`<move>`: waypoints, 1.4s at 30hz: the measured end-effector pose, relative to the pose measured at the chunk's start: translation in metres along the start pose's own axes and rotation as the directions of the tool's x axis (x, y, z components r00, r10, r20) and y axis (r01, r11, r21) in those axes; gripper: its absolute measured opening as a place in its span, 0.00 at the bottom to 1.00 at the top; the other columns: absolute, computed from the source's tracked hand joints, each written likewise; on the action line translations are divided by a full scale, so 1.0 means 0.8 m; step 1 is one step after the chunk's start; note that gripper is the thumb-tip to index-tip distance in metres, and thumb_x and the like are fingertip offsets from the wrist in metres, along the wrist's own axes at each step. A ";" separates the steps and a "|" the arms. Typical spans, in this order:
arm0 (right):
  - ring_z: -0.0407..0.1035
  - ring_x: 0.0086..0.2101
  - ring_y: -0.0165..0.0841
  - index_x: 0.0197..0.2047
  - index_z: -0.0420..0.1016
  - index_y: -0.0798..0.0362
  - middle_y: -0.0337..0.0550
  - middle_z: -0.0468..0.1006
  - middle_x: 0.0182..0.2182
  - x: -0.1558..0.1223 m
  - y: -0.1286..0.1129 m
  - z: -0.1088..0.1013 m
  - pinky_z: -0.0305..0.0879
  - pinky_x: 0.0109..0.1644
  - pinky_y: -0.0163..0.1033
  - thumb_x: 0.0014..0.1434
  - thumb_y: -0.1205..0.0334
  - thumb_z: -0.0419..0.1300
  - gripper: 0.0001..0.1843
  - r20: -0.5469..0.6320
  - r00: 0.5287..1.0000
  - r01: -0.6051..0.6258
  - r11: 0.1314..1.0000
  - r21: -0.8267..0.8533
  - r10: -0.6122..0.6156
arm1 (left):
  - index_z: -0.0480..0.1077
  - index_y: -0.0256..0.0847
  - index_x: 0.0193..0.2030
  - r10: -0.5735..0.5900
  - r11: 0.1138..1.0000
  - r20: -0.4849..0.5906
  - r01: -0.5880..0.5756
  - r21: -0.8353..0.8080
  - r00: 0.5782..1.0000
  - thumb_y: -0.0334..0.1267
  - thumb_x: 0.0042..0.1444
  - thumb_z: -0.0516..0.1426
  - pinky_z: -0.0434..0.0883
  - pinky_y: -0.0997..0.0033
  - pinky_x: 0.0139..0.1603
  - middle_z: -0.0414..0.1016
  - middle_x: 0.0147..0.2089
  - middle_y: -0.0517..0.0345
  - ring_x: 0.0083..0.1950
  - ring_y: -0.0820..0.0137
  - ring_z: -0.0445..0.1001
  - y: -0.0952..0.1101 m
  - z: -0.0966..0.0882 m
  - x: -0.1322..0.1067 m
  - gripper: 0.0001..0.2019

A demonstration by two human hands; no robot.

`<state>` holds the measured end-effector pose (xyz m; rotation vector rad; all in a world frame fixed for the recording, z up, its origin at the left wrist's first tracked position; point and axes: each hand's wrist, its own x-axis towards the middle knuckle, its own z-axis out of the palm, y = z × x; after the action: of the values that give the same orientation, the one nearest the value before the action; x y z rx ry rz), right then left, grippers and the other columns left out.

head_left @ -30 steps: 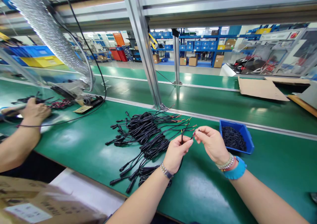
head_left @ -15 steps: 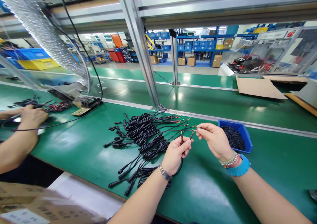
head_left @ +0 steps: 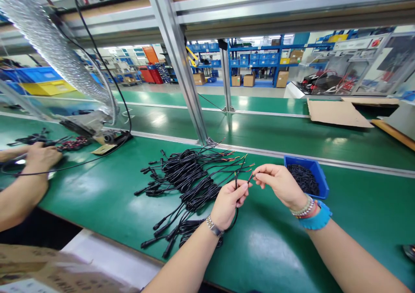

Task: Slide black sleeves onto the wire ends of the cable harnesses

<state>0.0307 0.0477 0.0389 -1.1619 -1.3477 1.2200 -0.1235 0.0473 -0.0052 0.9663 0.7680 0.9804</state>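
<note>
Two black wire ends (head_left: 235, 179) stick up from the left hand (head_left: 228, 204), its fingers curled closed around them; the right hand (head_left: 279, 185) pinches one tip between thumb and forefinger, over the green bench (head_left: 266, 258), just beside a heap of black cables (head_left: 184, 185) and near a blue bin (head_left: 306, 178) of black bits

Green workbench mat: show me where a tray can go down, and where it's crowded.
Free: the green mat between the forearms, the patch right of the blue bin, and the strip between the black cable pile and the co-worker's hand. Crowded: the cable pile itself, up to the person's left hand and right hand.
</note>
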 end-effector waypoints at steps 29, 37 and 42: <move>0.65 0.24 0.26 0.29 0.74 0.56 0.41 0.74 0.25 0.006 0.007 -0.003 0.62 0.29 0.34 0.46 0.60 0.64 0.09 -0.123 0.988 0.111 0.987 0.116 -0.097 | 0.67 0.34 0.32 -0.040 0.998 0.032 0.041 -0.051 0.999 0.43 0.51 0.56 0.47 0.80 0.18 0.62 0.22 0.63 0.18 0.83 0.53 0.001 0.000 0.000 0.12; 0.66 0.27 0.28 0.31 0.73 0.56 0.42 0.75 0.27 0.007 0.007 -0.004 0.63 0.30 0.34 0.47 0.63 0.62 0.07 -0.106 0.989 0.118 0.984 0.136 -0.104 | 0.67 0.34 0.32 -0.044 0.998 0.024 0.045 -0.055 0.999 0.45 0.49 0.57 0.46 0.80 0.17 0.62 0.22 0.63 0.18 0.83 0.53 0.001 0.001 0.000 0.13; 0.67 0.28 0.29 0.31 0.73 0.56 0.43 0.76 0.29 0.007 0.007 -0.004 0.64 0.30 0.35 0.47 0.63 0.62 0.06 -0.113 0.987 0.133 0.981 0.140 -0.117 | 0.67 0.34 0.32 -0.047 0.997 0.028 0.048 -0.062 0.999 0.44 0.50 0.57 0.46 0.80 0.17 0.62 0.22 0.63 0.18 0.83 0.53 0.001 0.001 0.000 0.13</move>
<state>0.0338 0.0540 0.0340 -1.0081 -1.2131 1.1320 -0.1232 0.0473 -0.0041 0.9015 0.7310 0.9435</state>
